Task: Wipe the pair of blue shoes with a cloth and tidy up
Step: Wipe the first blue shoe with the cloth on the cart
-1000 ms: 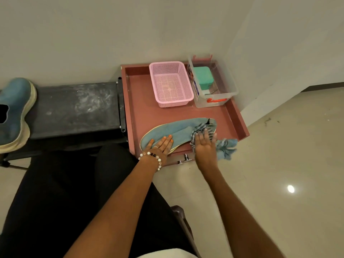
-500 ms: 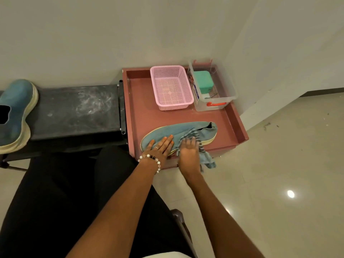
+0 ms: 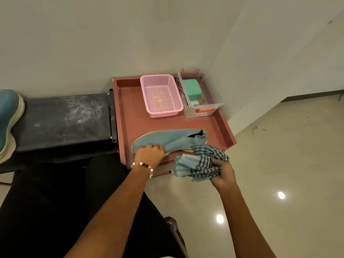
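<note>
One blue shoe lies on its side along the near edge of the reddish tray-top table. My left hand grips its toe end, fingers curled over the edge. My right hand holds a bunched blue and dark checked cloth just off the table's near right corner, clear of the shoe. The second blue shoe lies sole-side out at the far left on the black bench.
At the back of the table stand a pink mesh basket and a clear plastic box with a green item inside. A wall corner stands right behind them. Shiny tiled floor spreads to the right. My dark-clothed lap fills the lower left.
My right hand has lifted the cloth off the shoe and pulled it back toward me and to the right. My left hand went from flat on the toe to curled round it.
</note>
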`<act>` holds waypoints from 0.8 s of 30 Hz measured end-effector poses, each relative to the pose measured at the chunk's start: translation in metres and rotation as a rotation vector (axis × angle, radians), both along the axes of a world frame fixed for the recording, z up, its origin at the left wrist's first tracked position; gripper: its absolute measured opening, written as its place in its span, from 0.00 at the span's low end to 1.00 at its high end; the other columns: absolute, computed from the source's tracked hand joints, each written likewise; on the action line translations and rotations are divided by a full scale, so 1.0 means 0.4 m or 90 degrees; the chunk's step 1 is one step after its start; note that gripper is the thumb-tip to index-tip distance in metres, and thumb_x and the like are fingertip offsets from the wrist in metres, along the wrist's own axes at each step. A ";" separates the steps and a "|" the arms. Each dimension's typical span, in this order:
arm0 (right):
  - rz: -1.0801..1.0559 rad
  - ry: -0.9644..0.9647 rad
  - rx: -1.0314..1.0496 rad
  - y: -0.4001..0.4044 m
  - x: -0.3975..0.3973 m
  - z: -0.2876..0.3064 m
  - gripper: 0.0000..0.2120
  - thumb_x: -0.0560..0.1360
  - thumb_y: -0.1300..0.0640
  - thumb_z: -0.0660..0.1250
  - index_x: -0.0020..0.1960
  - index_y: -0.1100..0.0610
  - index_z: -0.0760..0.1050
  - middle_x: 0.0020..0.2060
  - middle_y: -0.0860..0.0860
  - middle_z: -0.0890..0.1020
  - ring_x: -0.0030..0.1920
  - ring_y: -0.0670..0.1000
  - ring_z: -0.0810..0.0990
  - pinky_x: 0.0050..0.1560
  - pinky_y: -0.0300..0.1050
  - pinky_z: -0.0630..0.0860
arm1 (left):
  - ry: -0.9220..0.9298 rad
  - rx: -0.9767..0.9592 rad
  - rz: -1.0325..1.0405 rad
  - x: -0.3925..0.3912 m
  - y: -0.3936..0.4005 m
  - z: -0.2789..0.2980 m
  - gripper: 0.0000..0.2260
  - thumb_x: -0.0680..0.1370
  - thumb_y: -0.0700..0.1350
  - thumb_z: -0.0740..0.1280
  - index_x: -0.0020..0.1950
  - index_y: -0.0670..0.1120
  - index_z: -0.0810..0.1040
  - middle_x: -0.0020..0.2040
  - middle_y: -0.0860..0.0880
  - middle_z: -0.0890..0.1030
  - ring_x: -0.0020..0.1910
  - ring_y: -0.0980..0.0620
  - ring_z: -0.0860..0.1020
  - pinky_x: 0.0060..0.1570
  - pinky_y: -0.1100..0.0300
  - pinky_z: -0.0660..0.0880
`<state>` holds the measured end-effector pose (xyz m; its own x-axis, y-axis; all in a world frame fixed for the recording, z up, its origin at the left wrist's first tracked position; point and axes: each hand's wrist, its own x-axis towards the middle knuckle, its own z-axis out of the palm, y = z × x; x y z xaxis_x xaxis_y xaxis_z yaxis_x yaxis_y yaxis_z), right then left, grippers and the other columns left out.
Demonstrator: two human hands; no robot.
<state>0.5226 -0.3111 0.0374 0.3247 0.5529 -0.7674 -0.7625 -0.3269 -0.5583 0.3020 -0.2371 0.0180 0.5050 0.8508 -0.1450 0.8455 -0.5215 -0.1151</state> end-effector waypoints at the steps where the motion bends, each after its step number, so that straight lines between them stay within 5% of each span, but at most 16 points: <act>1: -0.026 0.020 -0.005 -0.004 0.005 -0.006 0.16 0.75 0.70 0.57 0.62 0.69 0.71 0.57 0.64 0.78 0.53 0.61 0.79 0.47 0.53 0.79 | -0.027 0.019 -0.026 0.002 0.002 0.003 0.17 0.45 0.41 0.79 0.31 0.46 0.81 0.22 0.50 0.75 0.21 0.51 0.77 0.22 0.65 0.70; 3: -0.063 0.041 -0.027 -0.012 0.005 -0.011 0.19 0.75 0.69 0.56 0.65 0.68 0.69 0.60 0.64 0.76 0.56 0.61 0.78 0.48 0.54 0.77 | -0.021 0.032 0.005 -0.005 0.010 0.013 0.15 0.53 0.41 0.78 0.37 0.45 0.82 0.27 0.49 0.79 0.26 0.50 0.79 0.27 0.62 0.74; 5: -0.081 0.043 -0.052 -0.019 0.001 -0.011 0.19 0.74 0.70 0.56 0.65 0.68 0.69 0.60 0.65 0.76 0.55 0.62 0.78 0.49 0.54 0.77 | 0.010 0.028 0.049 -0.013 0.009 0.029 0.13 0.72 0.38 0.67 0.57 0.43 0.77 0.47 0.47 0.82 0.47 0.47 0.82 0.45 0.56 0.76; 7: -0.096 0.041 -0.060 -0.027 0.002 -0.014 0.22 0.72 0.70 0.58 0.66 0.67 0.69 0.59 0.64 0.77 0.55 0.62 0.78 0.52 0.55 0.77 | -0.016 -0.010 0.060 -0.020 0.015 0.021 0.16 0.77 0.35 0.59 0.65 0.43 0.70 0.57 0.46 0.79 0.56 0.45 0.78 0.51 0.53 0.74; 11: -0.117 0.019 -0.040 -0.029 0.006 -0.001 0.20 0.71 0.71 0.59 0.63 0.67 0.71 0.57 0.63 0.79 0.53 0.60 0.80 0.53 0.54 0.78 | -0.201 -0.078 0.096 -0.018 0.010 0.030 0.19 0.77 0.37 0.60 0.65 0.52 0.73 0.58 0.49 0.80 0.53 0.46 0.80 0.50 0.52 0.77; 14: -0.077 0.031 0.016 -0.024 -0.003 0.034 0.15 0.75 0.68 0.60 0.60 0.67 0.74 0.55 0.62 0.80 0.51 0.59 0.80 0.48 0.53 0.78 | -0.508 -0.113 0.197 -0.020 -0.018 0.027 0.13 0.77 0.38 0.64 0.59 0.46 0.80 0.52 0.47 0.84 0.50 0.47 0.81 0.52 0.54 0.77; 19: 0.122 0.100 0.139 -0.024 -0.065 0.102 0.14 0.76 0.63 0.63 0.60 0.67 0.74 0.54 0.63 0.81 0.53 0.59 0.81 0.54 0.55 0.79 | -0.884 -0.422 0.490 0.006 -0.065 0.093 0.09 0.79 0.45 0.66 0.53 0.41 0.81 0.47 0.48 0.81 0.45 0.53 0.78 0.50 0.61 0.73; 24: 0.212 0.080 0.257 -0.010 -0.113 0.138 0.21 0.72 0.67 0.66 0.64 0.70 0.70 0.59 0.66 0.77 0.58 0.62 0.78 0.55 0.55 0.78 | -1.027 -0.722 0.444 0.008 -0.100 0.132 0.16 0.77 0.49 0.66 0.54 0.37 0.80 0.52 0.43 0.83 0.53 0.48 0.81 0.57 0.56 0.76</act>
<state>0.4776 -0.3152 0.0924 0.0008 0.8695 -0.4939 -0.7226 -0.3409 -0.6014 0.3050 -0.2771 0.0709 0.3941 0.7844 -0.4791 -0.1162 0.5596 0.8206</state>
